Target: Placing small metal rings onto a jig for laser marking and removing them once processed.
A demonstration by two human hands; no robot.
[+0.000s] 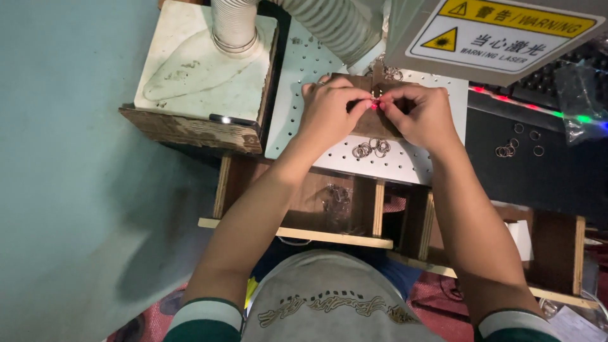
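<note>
My left hand [329,109] and my right hand [419,114] meet over a brown wooden block [373,123] on a white perforated plate [304,69]. Both pinch a small metal ring [376,101] between their fingertips, where a red light spot glows. A cluster of several loose metal rings [372,149] lies on the plate just below my hands. More rings [391,73] lie beyond the block.
A grey machine head with a yellow warning label [500,31] hangs above right. A ribbed hose [234,25] enters a white wooden box [196,69] at left. Loose rings [516,144] lie on a dark mat by a keyboard [544,82]. Wooden shelf compartments [354,209] sit below.
</note>
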